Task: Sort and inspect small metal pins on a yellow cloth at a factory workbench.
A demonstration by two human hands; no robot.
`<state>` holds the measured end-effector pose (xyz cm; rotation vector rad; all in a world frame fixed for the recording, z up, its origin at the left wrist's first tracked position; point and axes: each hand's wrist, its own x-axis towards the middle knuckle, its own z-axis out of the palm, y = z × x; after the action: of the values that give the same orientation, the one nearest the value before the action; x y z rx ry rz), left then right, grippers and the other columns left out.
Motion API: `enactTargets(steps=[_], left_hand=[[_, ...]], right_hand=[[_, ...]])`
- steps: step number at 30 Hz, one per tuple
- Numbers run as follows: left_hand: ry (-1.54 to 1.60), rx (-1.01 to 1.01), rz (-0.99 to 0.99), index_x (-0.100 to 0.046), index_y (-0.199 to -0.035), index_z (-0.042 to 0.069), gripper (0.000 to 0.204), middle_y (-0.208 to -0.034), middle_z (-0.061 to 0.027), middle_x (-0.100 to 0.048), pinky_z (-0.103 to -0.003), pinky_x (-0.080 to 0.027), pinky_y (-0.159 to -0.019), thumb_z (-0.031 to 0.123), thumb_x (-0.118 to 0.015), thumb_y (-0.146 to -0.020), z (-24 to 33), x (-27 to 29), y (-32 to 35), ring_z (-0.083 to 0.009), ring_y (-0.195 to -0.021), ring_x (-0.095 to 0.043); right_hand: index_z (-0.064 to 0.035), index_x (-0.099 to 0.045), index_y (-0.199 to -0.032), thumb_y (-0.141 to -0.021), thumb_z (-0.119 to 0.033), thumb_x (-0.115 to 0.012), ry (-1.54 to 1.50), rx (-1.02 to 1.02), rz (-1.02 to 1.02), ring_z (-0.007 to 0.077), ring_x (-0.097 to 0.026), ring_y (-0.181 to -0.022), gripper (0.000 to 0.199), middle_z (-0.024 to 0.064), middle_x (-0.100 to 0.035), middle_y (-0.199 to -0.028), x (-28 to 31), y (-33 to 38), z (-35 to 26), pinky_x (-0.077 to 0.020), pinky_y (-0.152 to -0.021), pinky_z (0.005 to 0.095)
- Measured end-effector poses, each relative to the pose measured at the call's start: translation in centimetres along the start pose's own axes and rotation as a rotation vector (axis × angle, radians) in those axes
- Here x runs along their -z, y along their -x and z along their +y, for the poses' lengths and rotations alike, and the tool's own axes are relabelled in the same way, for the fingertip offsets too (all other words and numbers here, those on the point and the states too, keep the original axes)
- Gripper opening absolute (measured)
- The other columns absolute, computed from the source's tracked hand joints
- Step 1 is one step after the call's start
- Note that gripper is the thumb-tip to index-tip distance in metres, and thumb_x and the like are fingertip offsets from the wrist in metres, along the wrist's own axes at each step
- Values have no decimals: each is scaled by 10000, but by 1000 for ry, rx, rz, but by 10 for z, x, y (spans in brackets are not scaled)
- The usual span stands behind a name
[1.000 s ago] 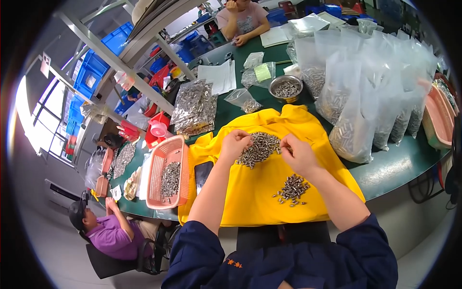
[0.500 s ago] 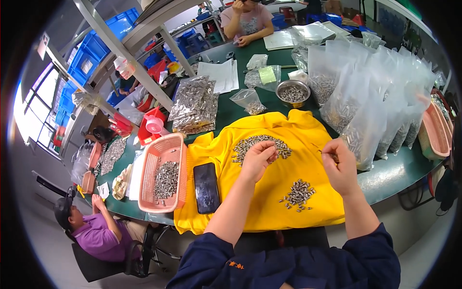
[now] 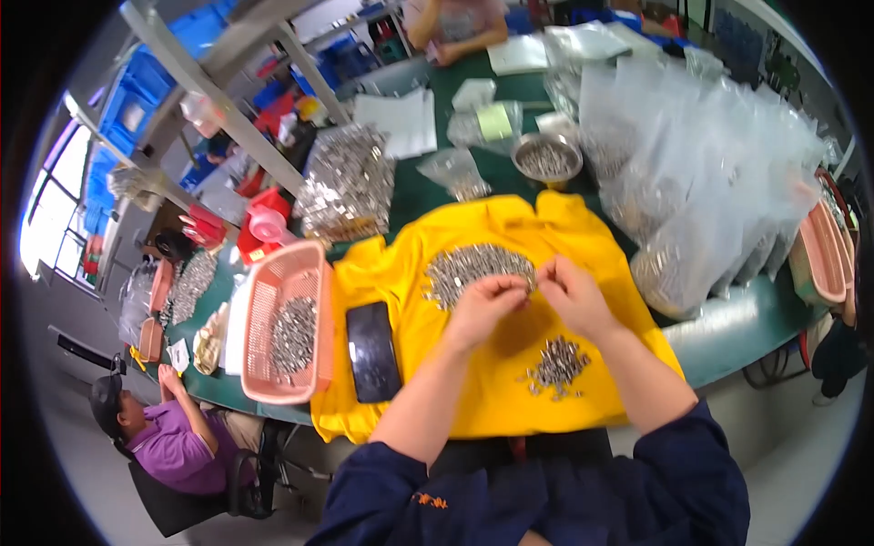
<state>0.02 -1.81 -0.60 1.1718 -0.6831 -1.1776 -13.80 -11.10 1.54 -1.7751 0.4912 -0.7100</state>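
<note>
A yellow cloth (image 3: 410, 273) covers the table in front of me. On it lie a large heap of small silver metal parts (image 3: 469, 266) farther away and a smaller heap (image 3: 557, 366) closer to me. My left hand (image 3: 482, 309) and my right hand (image 3: 572, 296) meet at the near edge of the large heap. Their fingertips pinch together over something tiny between them, too small to make out. A black phone (image 3: 373, 350) lies on the cloth to the left of my left arm.
A pink basket (image 3: 259, 364) with metal parts sits left of the cloth. Clear bags of parts (image 3: 701, 182) stand at right, beside another pink basket (image 3: 824, 250). A metal bowl (image 3: 546, 159) and a large bag of parts (image 3: 346, 182) are behind. Two people sit nearby.
My hands, apart half a second ago, have come together at the near edge of the large heap. The view has shifted closer to the table.
</note>
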Motion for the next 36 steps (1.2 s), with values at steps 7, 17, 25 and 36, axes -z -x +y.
enactTargets(steps=[7, 17, 25, 36], left_hand=[[51, -60, -70, -576, -919, -7, 149, -821, -48, -596, -220, -464, -676, -7, -549, -773, 9, 4, -8, -115, -712, -574], [24, -46, -65, -561, -937, -19, 158, -852, -81, -589, -256, -479, -706, -17, -533, -782, 0, 0, 0, -150, -741, -577], [-276, -188, -8, -608, -854, -12, 114, -784, -36, -619, -189, -457, -648, 9, -579, -746, 2, -3, 0, -78, -708, -572], [-415, -212, 43, -608, -838, -9, 101, -774, -43, -622, -191, -458, -641, 4, -581, -742, -3, -5, 0, -80, -696, -573]], right_hand=[[-38, -456, -788, -767, -34, -456, -114, -15, -69, 63, -389, -643, 21, -9, -431, -692, 5, -13, -2, -342, -578, 194], [-36, -451, -787, -747, -5, -449, -66, -56, -146, 54, -379, -654, 51, -15, -427, -699, 3, -1, -3, -330, -582, 187], [-25, -451, -770, -723, -59, -462, 323, 144, -73, 282, -491, -542, 59, 145, -497, -597, -1, -1, -6, -386, -505, 343], [-19, -448, -766, -726, -64, -461, 328, 38, -62, 322, -494, -576, 62, 164, -505, -621, -5, 2, -4, -394, -533, 362]])
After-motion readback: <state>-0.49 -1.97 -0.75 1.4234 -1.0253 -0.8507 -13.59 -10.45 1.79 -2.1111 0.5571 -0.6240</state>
